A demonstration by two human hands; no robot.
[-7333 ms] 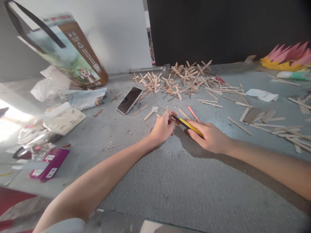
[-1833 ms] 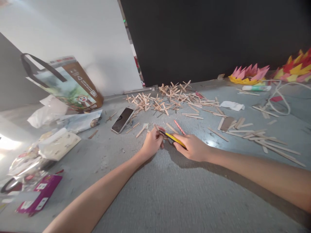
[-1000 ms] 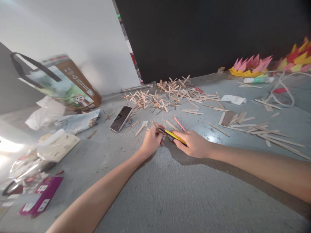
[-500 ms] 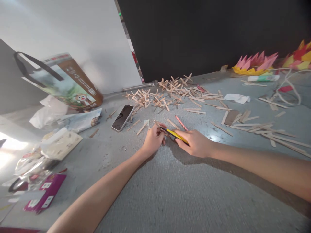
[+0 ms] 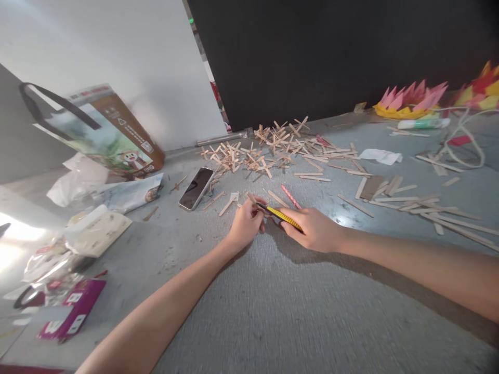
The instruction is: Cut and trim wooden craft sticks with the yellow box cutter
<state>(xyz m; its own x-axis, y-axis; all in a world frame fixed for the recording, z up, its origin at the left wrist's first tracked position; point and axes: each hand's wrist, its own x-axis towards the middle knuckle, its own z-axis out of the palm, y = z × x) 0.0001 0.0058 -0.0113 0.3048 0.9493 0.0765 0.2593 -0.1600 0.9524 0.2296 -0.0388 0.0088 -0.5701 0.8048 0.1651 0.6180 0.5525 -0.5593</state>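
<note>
My right hand (image 5: 314,228) is closed around a yellow and black utility knife (image 5: 284,216), its tip pointing left. Pinched in my left hand (image 5: 247,222) is a wooden craft stick (image 5: 251,198), its end showing above the fingers. The knife's front end meets the stick at my left fingertips; the exact contact is hidden. Just beyond my hands lie a red patterned pencil-like stick (image 5: 290,196) and a loose craft stick (image 5: 277,198).
Crossed craft sticks (image 5: 268,150) are heaped at the back, and more sticks (image 5: 424,205) lie at right. A phone (image 5: 196,189), a paper bag (image 5: 113,130), a purple box (image 5: 74,310) and plastic packets occupy the left. Pink paper petals (image 5: 413,98) and a glue stick (image 5: 423,124) sit back right.
Almost nothing differs. Both hands keep the same hold on the knife and the craft stick, and the view has shifted very slightly.
</note>
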